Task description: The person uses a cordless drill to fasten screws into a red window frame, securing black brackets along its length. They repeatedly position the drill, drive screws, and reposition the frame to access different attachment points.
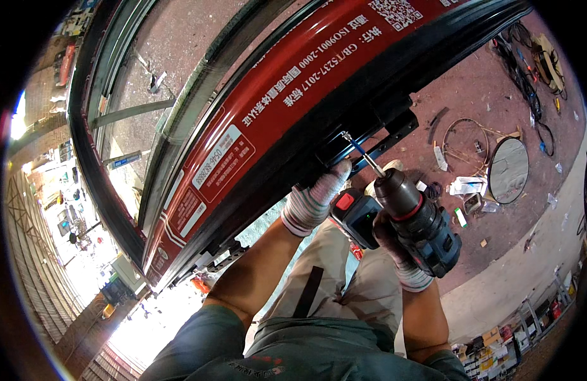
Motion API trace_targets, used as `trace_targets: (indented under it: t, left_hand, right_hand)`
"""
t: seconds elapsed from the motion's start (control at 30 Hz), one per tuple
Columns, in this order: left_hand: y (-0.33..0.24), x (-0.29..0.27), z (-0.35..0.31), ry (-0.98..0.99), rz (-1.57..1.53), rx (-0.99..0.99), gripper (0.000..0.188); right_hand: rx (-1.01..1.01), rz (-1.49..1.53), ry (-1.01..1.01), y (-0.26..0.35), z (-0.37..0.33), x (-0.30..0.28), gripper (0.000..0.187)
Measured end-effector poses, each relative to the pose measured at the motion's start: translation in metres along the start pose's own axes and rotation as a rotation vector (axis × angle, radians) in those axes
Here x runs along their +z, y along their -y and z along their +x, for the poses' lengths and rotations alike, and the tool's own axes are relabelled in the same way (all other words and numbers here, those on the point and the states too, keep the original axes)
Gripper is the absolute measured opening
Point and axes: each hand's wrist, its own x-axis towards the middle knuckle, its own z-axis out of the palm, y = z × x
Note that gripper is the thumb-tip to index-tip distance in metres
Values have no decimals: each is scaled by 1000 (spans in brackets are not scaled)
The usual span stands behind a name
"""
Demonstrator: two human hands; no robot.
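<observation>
A cordless drill with a dark body and a long silver and blue bit is in my right hand, whose gloved fingers wrap its grip. The bit points up and left, its tip at a dark metal bracket on the underside edge of a long black frame with red film. My left hand, in a striped knit glove, is closed at the frame's lower edge, fingertips beside the bracket and just left of the bit. What it pinches, if anything, is hidden.
Metal frame bars stretch across the upper left. On the reddish floor at right lie a round mirror-like disc, a thin hoop, paper scraps and dark cables. Boxes stand at the lower right.
</observation>
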Motion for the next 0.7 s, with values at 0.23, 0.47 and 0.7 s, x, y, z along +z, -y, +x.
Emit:
trace_targets:
  t: [0.23, 0.47, 0.7]
  left_hand:
    - [-1, -3, 2, 47, 24, -93, 27]
    - [21, -16, -9, -47, -81, -51, 29]
    - [24, -23, -10, -36, -75, -187, 21]
  right_hand:
    - [-122, -187, -8, 2, 11, -1, 44]
    - [443, 472, 173, -1, 0, -18, 36]
    - [-292, -66, -2, -26, 34, -33, 36]
